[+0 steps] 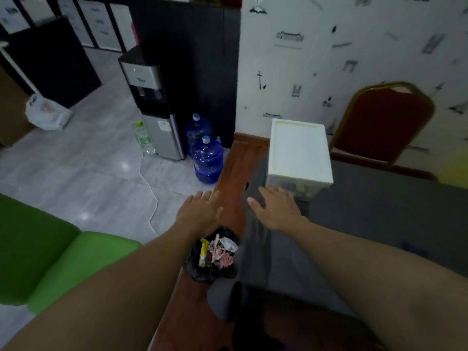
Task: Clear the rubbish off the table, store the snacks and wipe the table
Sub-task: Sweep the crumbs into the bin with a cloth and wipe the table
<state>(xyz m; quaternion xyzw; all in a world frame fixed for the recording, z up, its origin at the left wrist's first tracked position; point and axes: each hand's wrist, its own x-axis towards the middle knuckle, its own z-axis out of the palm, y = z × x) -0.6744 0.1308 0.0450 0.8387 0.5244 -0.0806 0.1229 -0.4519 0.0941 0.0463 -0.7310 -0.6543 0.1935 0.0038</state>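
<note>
1. The left hand (pixel 200 214) was open, fingers straight and held together, palm down. It lay over the left edge of the table (pixel 233 168) and held nothing.
2. The right hand (pixel 274 209) was also open, fingers spread and palm down. It was above the grey cloth (pixel 367 211), just in front of the white storage box (pixel 298 150). Contact with the cloth could not be confirmed.
3. The black rubbish bag (pixel 212 254) stood open at the table's left wooden edge, below the left forearm. Yellow, pink and white wrappers were visible inside it.
4. The grey cloth covered most of the table top, leaving a wooden strip bare on the left.
5. The white storage box stood on the table at its far end, lid on. The contents behind its clear front were too blurred to identify.
6. A red chair (pixel 385 122) stood behind the table against the patterned wall.
7. On the floor to the left were a water dispenser (pixel 152 105), two blue water bottles (pixel 207 160) and a white plastic bag (pixel 45 112). A green seat (pixel 50 249) was nearer the viewer.
</note>
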